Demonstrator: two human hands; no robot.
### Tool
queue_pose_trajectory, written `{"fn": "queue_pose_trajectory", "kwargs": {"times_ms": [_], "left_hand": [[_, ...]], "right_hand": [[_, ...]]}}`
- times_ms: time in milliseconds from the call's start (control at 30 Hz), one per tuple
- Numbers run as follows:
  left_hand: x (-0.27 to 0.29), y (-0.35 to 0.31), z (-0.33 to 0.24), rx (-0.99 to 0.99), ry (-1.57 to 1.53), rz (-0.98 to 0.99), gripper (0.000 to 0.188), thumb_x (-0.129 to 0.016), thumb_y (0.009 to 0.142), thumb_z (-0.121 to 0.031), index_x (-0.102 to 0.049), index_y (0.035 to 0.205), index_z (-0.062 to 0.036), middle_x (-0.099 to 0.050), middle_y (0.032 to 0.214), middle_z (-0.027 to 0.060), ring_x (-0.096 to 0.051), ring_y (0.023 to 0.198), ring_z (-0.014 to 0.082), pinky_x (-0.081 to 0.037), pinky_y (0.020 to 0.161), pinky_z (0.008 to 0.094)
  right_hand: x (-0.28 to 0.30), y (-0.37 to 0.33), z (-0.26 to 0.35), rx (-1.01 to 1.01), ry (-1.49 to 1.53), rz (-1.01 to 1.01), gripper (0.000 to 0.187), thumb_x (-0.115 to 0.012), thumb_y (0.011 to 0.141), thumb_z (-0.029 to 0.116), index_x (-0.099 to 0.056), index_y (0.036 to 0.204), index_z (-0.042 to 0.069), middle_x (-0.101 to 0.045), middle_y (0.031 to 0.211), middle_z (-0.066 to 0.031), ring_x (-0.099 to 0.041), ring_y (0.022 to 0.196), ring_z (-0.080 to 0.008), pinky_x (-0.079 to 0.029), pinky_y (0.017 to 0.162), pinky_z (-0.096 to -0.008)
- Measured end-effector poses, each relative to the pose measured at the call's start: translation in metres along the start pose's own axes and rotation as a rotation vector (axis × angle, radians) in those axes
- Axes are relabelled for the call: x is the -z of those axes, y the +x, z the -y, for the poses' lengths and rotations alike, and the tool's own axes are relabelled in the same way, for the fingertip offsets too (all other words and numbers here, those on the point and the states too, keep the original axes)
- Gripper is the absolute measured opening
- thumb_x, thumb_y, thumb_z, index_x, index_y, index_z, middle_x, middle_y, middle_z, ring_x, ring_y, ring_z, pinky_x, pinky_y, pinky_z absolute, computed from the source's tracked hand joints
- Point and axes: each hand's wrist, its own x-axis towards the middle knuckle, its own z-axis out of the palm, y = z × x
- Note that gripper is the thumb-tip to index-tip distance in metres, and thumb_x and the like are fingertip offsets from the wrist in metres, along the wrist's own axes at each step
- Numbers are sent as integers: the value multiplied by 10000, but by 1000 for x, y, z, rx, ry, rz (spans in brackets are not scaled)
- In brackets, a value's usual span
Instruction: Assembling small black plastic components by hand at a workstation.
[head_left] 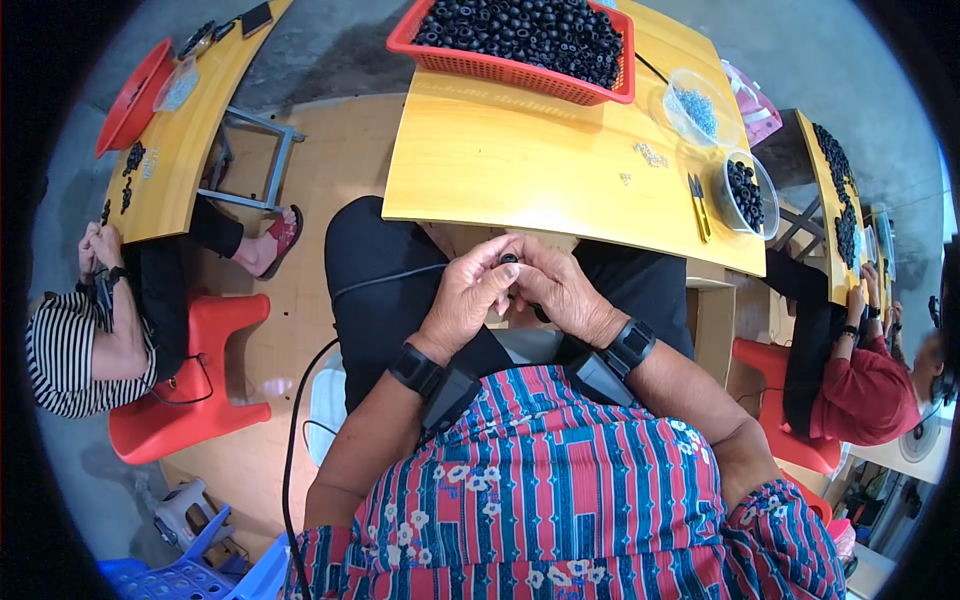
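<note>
Above my lap, just off the near edge of the yellow table [560,232], my two hands meet with thumbs and fingertips pinched together. A small round black ring-like part [510,258] shows between them. My left hand [465,300] is closed about it from one side, and my right hand [572,295] grips it from the other. Another bit of black shows under the right hand's fingers, too hidden to name. Each wrist wears a black strap.
A red basket [515,83] heaped with black parts stands at the table's far side. On the right are a tub of clear bluish pieces [698,112], a tub of black parts [745,195] and yellow-handled snips [700,208]. Small pieces lie loose [650,155]. People sit at tables either side.
</note>
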Motion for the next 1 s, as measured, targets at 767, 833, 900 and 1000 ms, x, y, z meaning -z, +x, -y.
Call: {"fn": "queue_pose_trajectory", "kwargs": {"times_ms": [767,833,900,1000], "left_hand": [[-2,4,-1,-264,366,-230,197,-649,836,-16,-681,1031,-11,-549,741,20,-533,691,97,-447,620,235],[-2,4,-1,-287,414,-240,191,-653,826,-12,-685,1014,-8,-540,728,30,-531,684,108,-444,621,246],[-3,4,-2,-310,458,-243,189,-654,822,-15,-688,1009,-10,-541,727,36,-526,669,112,-441,613,249],[0,4,-1,-316,506,-221,187,-652,851,-32,-685,1034,-14,-507,747,-4,-488,671,78,-426,599,215]], "right_hand": [[13,2,-3,-287,789,97,228,-508,984,274,-526,925,54,-430,738,9,-372,578,-92,-466,652,-297],[14,1,-2,-301,780,105,226,-507,985,271,-530,922,55,-430,736,11,-371,576,-90,-467,652,-299],[16,1,-1,-324,751,110,225,-504,987,269,-534,920,56,-430,732,13,-376,575,-88,-469,649,-300],[18,1,-6,-329,743,104,214,-512,984,259,-541,926,55,-437,731,16,-387,575,-83,-473,645,-299]]}}
